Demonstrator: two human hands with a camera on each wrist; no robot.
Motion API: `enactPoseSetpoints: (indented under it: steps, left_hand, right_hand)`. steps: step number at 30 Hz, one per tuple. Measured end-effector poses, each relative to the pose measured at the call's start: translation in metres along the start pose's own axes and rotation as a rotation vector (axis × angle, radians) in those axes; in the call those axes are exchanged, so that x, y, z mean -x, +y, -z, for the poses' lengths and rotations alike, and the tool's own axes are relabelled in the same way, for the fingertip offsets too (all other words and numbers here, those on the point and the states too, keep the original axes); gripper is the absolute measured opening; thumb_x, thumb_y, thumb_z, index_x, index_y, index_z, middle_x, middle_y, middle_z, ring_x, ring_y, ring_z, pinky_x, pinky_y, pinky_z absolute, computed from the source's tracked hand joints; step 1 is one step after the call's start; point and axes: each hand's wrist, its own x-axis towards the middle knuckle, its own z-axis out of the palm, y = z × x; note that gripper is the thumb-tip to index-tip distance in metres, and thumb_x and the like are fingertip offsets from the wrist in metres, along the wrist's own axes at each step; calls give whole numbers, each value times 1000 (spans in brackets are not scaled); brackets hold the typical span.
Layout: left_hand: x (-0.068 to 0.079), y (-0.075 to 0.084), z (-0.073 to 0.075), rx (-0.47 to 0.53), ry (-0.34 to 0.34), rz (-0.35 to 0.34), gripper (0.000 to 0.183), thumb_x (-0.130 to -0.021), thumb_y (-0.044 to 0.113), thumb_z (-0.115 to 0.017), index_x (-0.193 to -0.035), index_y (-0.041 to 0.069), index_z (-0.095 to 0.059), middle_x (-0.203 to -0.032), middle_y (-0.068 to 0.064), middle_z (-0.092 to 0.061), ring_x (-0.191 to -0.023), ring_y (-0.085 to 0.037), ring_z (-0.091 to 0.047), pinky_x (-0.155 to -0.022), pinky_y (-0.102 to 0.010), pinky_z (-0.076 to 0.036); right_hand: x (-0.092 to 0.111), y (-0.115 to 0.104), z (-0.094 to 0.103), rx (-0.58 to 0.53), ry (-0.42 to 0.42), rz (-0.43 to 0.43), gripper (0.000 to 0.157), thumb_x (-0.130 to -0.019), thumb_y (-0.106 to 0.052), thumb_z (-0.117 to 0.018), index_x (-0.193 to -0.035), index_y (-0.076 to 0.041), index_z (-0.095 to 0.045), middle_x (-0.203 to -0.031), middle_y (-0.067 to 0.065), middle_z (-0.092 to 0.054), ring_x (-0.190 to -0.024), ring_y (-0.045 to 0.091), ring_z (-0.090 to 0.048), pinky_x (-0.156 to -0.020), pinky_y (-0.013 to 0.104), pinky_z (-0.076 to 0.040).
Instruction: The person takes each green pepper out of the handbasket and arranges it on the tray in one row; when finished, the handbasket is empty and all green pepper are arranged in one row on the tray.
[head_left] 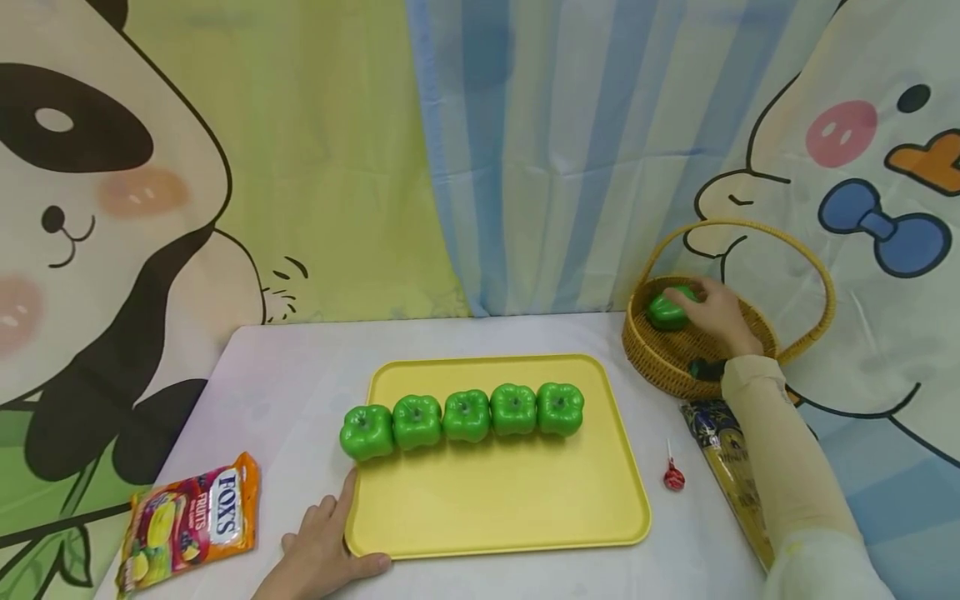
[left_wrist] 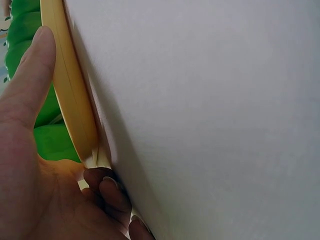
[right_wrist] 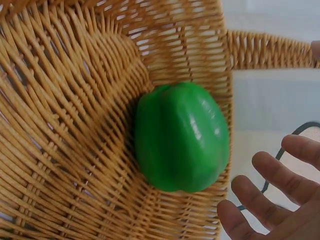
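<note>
Left hand (head_left: 326, 546) seemingly pinches the yellow tray (head_left: 495, 508); right hand (right_wrist: 280, 200), grip spread and empty, hovers just beside the basket's (right_wrist: 65, 125) green pepper (right_wrist: 181, 136).

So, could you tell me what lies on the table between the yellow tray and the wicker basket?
In the head view, only bare white table separates the tray from the basket.
</note>
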Motion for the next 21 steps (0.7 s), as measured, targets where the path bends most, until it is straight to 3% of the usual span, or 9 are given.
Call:
enactPoseSetpoints:
  steps: [7,21]
  left_hand:
    - [1,0,0,0,3,3,146,-51,85,-76,-163,19,-8,-101,-5,-50,-93,-24,-43,-70,-46,-33]
    - [2,1,-1,10,31,-5,146,-51,83,-77,-163,20,-9,-100,-4,-49,-91,-22,-41,-68,-44,-32]
  right_hand:
    - [-15,14,0,63,16,-19,98,-96,-69,-44,-154,7,-27,-150,39,-33,-130,54,-41,-102,67,-38]
    - [-27,28,-6,55,17,-39,98,-96,-67,-45,-155,9,-23,-152,41,-29,-132,57,-38,-105,69,-35]
